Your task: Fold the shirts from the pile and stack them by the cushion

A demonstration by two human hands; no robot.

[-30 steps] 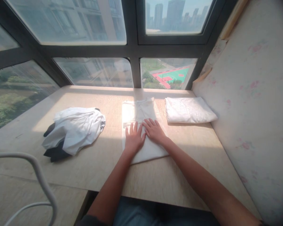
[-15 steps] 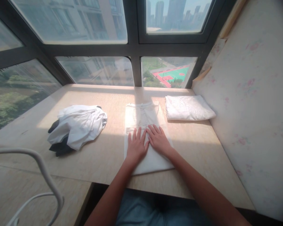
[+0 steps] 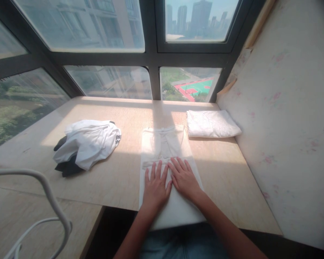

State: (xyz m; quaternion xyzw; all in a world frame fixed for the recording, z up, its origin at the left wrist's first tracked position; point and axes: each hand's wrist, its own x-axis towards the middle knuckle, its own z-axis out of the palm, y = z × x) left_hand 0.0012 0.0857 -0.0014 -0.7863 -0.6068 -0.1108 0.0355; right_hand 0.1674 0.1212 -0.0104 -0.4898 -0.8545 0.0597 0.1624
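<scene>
A white folded garment (image 3: 151,145), probably a shirt, lies flat on the wooden surface in front of me, its near end at the front edge by my lap. My left hand (image 3: 157,185) rests palm down on it with the fingers spread. Beside it, my right hand (image 3: 184,178) also presses flat on the cloth, fingers stretched out and the two thumbs close together. A fold runs across the garment just beyond my fingertips. Neither hand grips anything.
To the left lies a crumpled white garment (image 3: 89,142) with black parts and dark lettering. A folded white cloth (image 3: 212,124) sits at the back right near the papered wall (image 3: 294,126). A white curved tube (image 3: 50,196) stands at the front left. Windows (image 3: 102,82) line the back.
Both hands have drawn toward me, and the folded garment has slid with them, so its near end now reaches the surface's front edge. The view has shifted slightly.
</scene>
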